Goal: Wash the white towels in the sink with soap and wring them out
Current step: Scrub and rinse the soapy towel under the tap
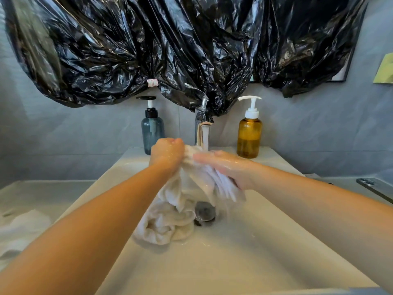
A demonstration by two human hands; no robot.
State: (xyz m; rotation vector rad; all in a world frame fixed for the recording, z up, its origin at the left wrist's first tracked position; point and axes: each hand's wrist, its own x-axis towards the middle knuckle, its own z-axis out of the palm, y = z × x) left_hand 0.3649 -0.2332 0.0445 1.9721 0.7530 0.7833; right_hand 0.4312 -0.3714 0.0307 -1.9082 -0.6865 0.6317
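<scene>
A wet white towel (170, 216) hangs from both hands into the white sink (244, 248), its lower end bunched beside the drain (205, 211). My left hand (168, 153) grips the towel's upper part in a fist under the running tap (202, 133). My right hand (225, 167), wet and soapy, lies over the towel with fingers stretched along it and its thumb side wrapped around the cloth. Water streams from the tap onto the towel between the hands.
A blue pump bottle (152, 130) stands left of the tap and an amber pump bottle (249, 135) right of it. Another white towel (19, 228) lies on the counter at left. Black plastic sheeting (180, 45) covers the wall above.
</scene>
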